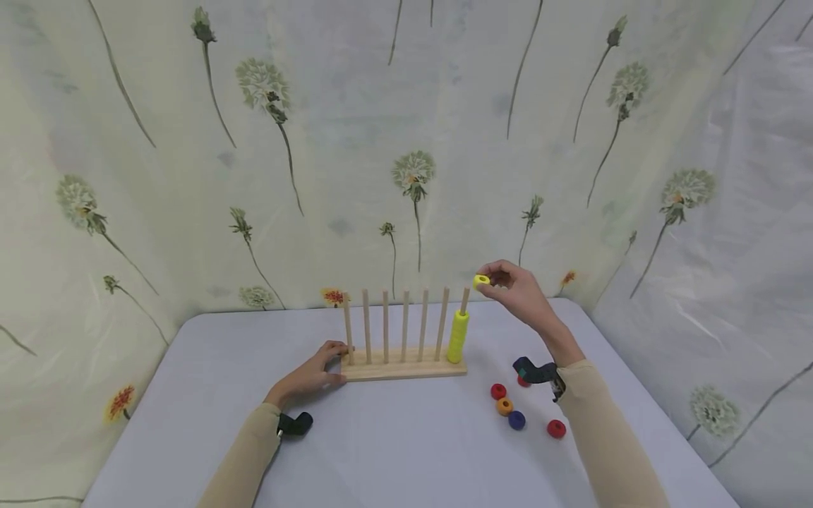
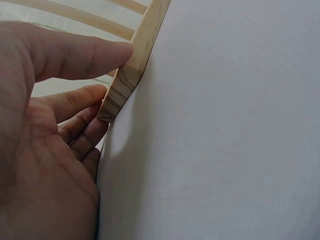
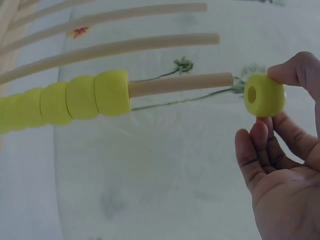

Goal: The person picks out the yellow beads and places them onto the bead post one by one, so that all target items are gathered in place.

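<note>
Between thumb and fingers my right hand (image 1: pixel 522 291) pinches a yellow bead (image 3: pixel 270 95). In the right wrist view the bead's hole faces the tip of a wooden peg (image 3: pixel 200 82), a small gap apart. That right-end peg carries a stack of yellow beads (image 1: pixel 457 339), its upper part bare. The wooden peg rack (image 1: pixel 406 370) stands upright on the table; its other pegs hold no beads. At the rack's left end, my left hand (image 1: pixel 310 375) grips the base, thumb on the front edge and fingers (image 2: pixel 75 102) at the far side.
Right of the rack lie loose beads: a red bead (image 1: pixel 498 391), an orange bead (image 1: pixel 504 406), a blue bead (image 1: pixel 517 420) and another red bead (image 1: pixel 556 429). One more red bead is partly hidden by the right wrist camera (image 1: pixel 533 370). A flowered curtain (image 1: pixel 356 176) hangs behind the white table (image 1: pixel 381 444).
</note>
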Demonstrator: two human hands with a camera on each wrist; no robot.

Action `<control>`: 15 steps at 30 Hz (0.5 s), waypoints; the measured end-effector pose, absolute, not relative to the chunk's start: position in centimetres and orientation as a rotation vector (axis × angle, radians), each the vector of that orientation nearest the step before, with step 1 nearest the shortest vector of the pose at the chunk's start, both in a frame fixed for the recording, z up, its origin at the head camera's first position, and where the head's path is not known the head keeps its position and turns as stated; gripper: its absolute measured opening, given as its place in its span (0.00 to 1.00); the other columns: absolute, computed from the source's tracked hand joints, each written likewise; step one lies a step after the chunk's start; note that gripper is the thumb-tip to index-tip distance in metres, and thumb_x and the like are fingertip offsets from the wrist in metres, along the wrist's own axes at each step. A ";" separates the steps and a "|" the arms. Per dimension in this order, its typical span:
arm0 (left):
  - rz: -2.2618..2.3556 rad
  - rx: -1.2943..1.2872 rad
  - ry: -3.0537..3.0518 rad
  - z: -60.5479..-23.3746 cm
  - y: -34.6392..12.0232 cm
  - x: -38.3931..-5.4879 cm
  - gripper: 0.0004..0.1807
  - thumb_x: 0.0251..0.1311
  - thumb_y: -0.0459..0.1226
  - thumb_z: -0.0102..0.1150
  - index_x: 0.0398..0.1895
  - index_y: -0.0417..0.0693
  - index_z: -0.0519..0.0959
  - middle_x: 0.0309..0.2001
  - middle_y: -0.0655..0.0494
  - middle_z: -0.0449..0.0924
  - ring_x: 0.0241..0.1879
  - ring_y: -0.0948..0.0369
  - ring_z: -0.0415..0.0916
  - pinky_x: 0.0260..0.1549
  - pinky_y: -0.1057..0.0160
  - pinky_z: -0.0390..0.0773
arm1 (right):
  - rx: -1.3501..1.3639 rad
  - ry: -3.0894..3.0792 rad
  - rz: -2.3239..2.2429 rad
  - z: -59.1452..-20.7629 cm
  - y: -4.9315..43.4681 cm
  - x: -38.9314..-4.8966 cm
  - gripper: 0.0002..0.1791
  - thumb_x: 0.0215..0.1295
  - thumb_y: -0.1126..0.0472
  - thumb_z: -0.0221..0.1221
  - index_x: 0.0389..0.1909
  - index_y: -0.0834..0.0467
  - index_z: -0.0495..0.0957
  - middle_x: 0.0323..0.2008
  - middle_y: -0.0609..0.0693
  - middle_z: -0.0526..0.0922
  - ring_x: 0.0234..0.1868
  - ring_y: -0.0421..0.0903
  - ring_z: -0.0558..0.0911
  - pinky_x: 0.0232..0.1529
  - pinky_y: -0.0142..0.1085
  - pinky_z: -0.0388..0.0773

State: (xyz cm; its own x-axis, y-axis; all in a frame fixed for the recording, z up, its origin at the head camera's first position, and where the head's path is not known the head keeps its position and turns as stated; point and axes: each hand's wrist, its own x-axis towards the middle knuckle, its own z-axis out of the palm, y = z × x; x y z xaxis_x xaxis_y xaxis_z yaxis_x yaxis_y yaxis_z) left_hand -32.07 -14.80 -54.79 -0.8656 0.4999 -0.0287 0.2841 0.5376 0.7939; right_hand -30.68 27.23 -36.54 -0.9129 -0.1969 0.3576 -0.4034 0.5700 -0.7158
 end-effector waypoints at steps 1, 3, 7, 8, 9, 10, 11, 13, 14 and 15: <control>1.234 0.652 2.524 -54.8 -14.8 -32.1 0.36 0.56 0.40 0.65 0.69 0.47 0.66 0.69 0.47 0.57 0.73 0.45 0.51 0.68 0.38 0.53 | 0.504 -2.568 1.259 -36.5 27.1 -30.8 0.18 0.62 0.51 0.64 0.49 0.56 0.76 0.47 0.51 0.80 0.44 0.46 0.76 0.40 0.24 0.75; 1.236 0.653 2.522 -54.7 -14.7 -32.0 0.35 0.56 0.40 0.65 0.68 0.47 0.66 0.69 0.47 0.57 0.73 0.46 0.50 0.68 0.38 0.53 | 0.503 -2.579 1.252 -36.3 26.7 -30.9 0.18 0.63 0.52 0.63 0.49 0.57 0.76 0.47 0.52 0.80 0.44 0.47 0.76 0.40 0.24 0.74; 1.240 0.656 2.520 -54.6 -14.7 -31.9 0.35 0.56 0.39 0.64 0.68 0.47 0.66 0.69 0.47 0.58 0.73 0.46 0.50 0.68 0.38 0.52 | 0.496 -2.604 1.253 -36.2 26.1 -31.2 0.18 0.63 0.56 0.63 0.50 0.59 0.75 0.48 0.55 0.79 0.44 0.48 0.75 0.41 0.24 0.73; 1.241 0.659 2.519 -54.6 -14.7 -31.9 0.35 0.56 0.39 0.64 0.68 0.47 0.66 0.69 0.47 0.58 0.73 0.46 0.50 0.68 0.38 0.52 | 0.497 -2.608 1.255 -36.2 26.0 -31.3 0.18 0.63 0.56 0.63 0.50 0.60 0.75 0.48 0.55 0.79 0.44 0.48 0.75 0.41 0.24 0.73; 1.245 0.658 2.516 -54.5 -14.7 -31.9 0.35 0.56 0.39 0.64 0.69 0.48 0.66 0.69 0.47 0.58 0.73 0.46 0.50 0.68 0.38 0.52 | 0.501 -2.612 1.254 -36.3 25.9 -31.3 0.18 0.63 0.56 0.63 0.50 0.60 0.75 0.48 0.55 0.79 0.44 0.48 0.75 0.41 0.24 0.73; 1.246 0.658 2.515 -54.5 -14.7 -31.8 0.35 0.56 0.38 0.64 0.69 0.48 0.66 0.69 0.47 0.58 0.73 0.46 0.50 0.68 0.38 0.52 | 0.506 -2.613 1.263 -36.5 26.0 -31.6 0.19 0.62 0.55 0.64 0.50 0.59 0.76 0.48 0.54 0.79 0.44 0.47 0.75 0.41 0.24 0.73; 1.246 0.658 2.514 -54.5 -14.7 -31.8 0.35 0.56 0.38 0.64 0.68 0.48 0.66 0.69 0.47 0.58 0.73 0.46 0.50 0.68 0.38 0.52 | 0.510 -2.613 1.271 -36.5 25.9 -31.7 0.19 0.62 0.54 0.64 0.50 0.58 0.76 0.48 0.54 0.79 0.44 0.47 0.75 0.41 0.24 0.74; 1.245 0.655 2.513 -54.5 -14.7 -31.8 0.35 0.56 0.38 0.64 0.68 0.48 0.66 0.69 0.47 0.58 0.73 0.46 0.50 0.68 0.38 0.52 | 0.508 -2.618 1.273 -36.6 25.8 -31.8 0.19 0.61 0.53 0.65 0.50 0.57 0.76 0.47 0.53 0.79 0.44 0.47 0.75 0.41 0.26 0.74; 1.244 0.655 2.512 -54.4 -14.7 -31.8 0.35 0.56 0.38 0.64 0.68 0.48 0.66 0.69 0.47 0.58 0.73 0.46 0.49 0.68 0.38 0.51 | 0.509 -2.618 1.273 -36.6 25.8 -31.8 0.19 0.61 0.52 0.65 0.49 0.56 0.76 0.47 0.53 0.79 0.44 0.47 0.76 0.41 0.27 0.74; 1.246 0.654 2.511 -54.4 -14.7 -31.8 0.34 0.56 0.38 0.64 0.68 0.48 0.66 0.68 0.47 0.58 0.73 0.46 0.49 0.68 0.38 0.51 | 0.509 -2.618 1.273 -36.7 25.7 -31.8 0.19 0.61 0.52 0.65 0.49 0.56 0.76 0.46 0.53 0.79 0.44 0.48 0.76 0.42 0.28 0.75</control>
